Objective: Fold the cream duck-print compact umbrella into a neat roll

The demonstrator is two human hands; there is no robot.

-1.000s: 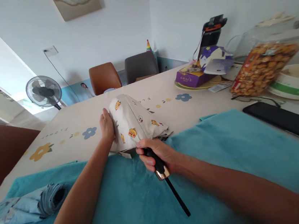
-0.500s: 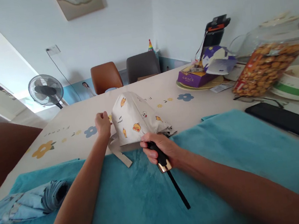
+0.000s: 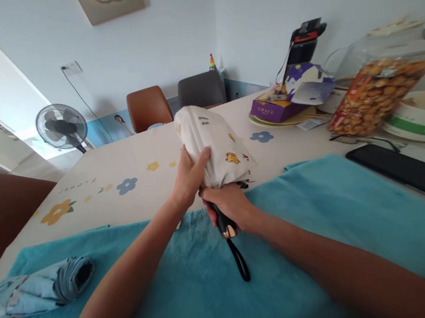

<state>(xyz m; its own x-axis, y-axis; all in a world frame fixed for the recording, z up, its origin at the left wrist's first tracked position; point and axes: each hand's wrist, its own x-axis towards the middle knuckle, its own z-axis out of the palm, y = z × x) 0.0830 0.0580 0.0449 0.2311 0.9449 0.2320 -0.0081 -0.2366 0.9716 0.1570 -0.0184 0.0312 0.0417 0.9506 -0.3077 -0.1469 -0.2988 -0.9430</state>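
Note:
A white folding umbrella (image 3: pixel 213 138) with orange cartoon prints is gathered in loose folds above the table, its top pointing away from me. My right hand (image 3: pixel 229 206) is closed round its black handle, which ends in a gold cap with a black wrist loop (image 3: pixel 241 264). Against the left side of the canopy, my left hand (image 3: pixel 191 174) grips the folded fabric, thumb on top and fingers hidden beneath. A small end of the pale strap shows under my left wrist.
Rolled up at the left is a blue umbrella (image 3: pixel 38 288) on the teal cloth (image 3: pixel 198 295). To the right are a black phone-like slab (image 3: pixel 408 173), glasses (image 3: pixel 365 140), a snack jar (image 3: pixel 378 92), a purple box (image 3: pixel 276 110) and a dark bottle (image 3: pixel 301 47). Chairs stand behind the table.
My left hand has moved right and onto the canopy, gripping its fabric. The umbrella's folds are pressed narrower and turned, with its top higher. My right hand still holds the handle.

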